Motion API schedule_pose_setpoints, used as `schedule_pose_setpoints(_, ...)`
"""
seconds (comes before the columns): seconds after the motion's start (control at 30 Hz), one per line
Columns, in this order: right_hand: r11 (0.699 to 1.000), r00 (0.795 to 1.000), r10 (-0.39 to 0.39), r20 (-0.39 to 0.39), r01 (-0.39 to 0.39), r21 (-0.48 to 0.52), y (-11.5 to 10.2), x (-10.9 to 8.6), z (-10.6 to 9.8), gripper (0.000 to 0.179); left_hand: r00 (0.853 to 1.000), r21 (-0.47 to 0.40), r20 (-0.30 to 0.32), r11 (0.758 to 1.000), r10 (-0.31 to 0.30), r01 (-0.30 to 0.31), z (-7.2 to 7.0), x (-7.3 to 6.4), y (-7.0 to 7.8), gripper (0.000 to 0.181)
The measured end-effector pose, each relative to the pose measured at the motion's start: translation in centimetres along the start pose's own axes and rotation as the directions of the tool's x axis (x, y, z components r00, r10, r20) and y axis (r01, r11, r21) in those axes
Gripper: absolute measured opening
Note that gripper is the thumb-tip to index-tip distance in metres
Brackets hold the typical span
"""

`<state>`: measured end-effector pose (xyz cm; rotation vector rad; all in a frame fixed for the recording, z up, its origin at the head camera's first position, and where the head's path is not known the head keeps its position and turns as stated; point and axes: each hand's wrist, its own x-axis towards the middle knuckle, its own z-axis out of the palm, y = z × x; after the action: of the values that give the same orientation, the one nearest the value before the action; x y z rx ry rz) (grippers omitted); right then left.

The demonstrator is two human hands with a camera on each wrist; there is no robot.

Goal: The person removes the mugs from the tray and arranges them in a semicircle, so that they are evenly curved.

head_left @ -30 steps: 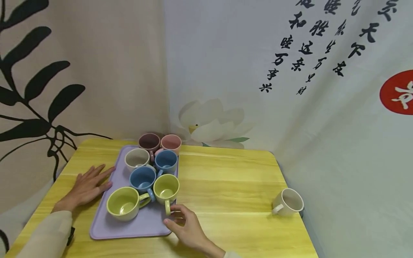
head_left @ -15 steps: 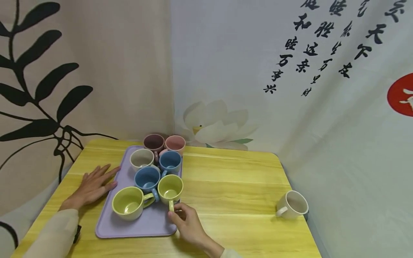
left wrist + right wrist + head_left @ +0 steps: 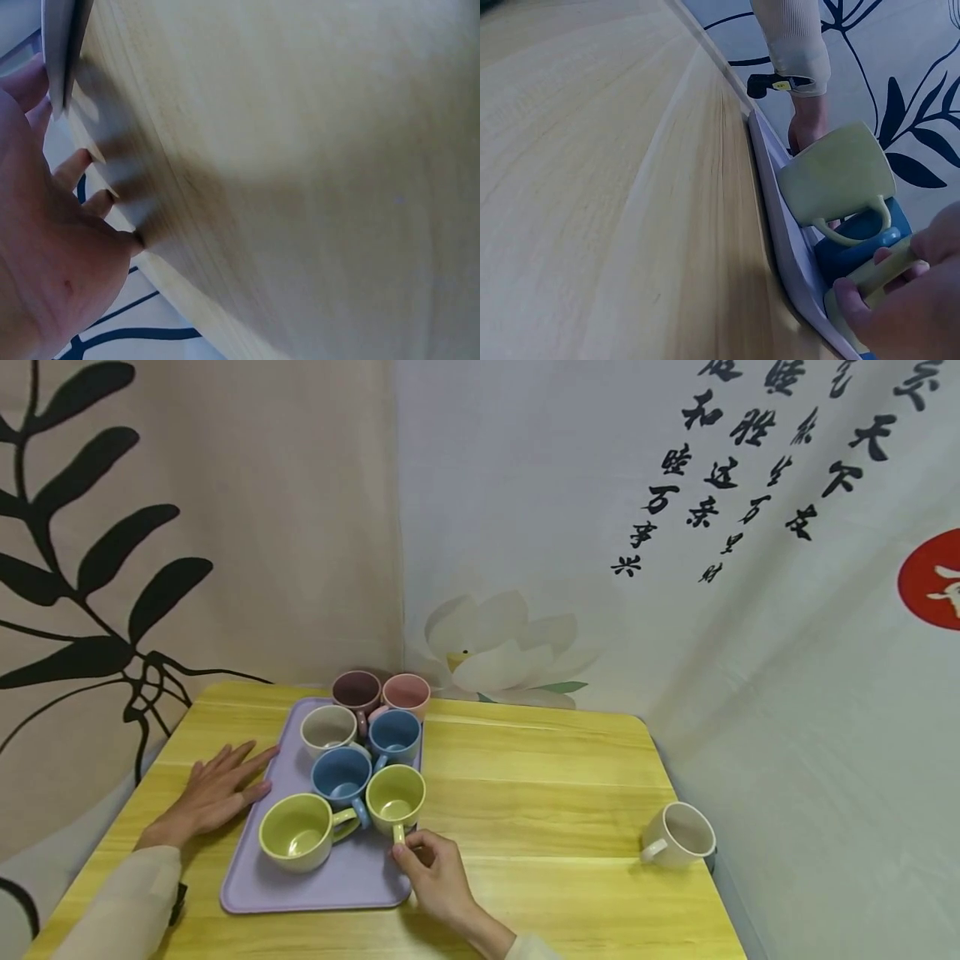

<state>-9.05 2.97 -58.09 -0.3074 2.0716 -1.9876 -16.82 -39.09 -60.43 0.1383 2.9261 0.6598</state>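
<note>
The right hand (image 3: 441, 870) pinches a yellow mug (image 3: 396, 792) by its handle (image 3: 399, 833); the spread left hand (image 3: 212, 795) apparently touches the purple tray (image 3: 330, 889).

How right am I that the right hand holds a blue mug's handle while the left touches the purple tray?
Wrong colour: the head view shows the right hand holding a yellow-green mug by its handle. The left hand does touch the purple tray.

Black characters (image 3: 662, 497) on the backdrop (image 3: 495, 502) include 和睦万事兴; its red disc (image 3: 921, 578) bears a cropped white one (image 3: 947, 592).
</note>
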Motion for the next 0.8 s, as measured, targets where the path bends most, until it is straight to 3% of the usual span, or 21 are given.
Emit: schedule_pose_setpoints(0.8, 1.000, 0.999, -0.007, -0.045, 0.008, 0.014, -1.3, -1.1, -1.7, 0.020, 1.000, -0.014, -0.004, 1.000, 0.017, -0.017, 0.0, 0.0, -0.2, 0.075)
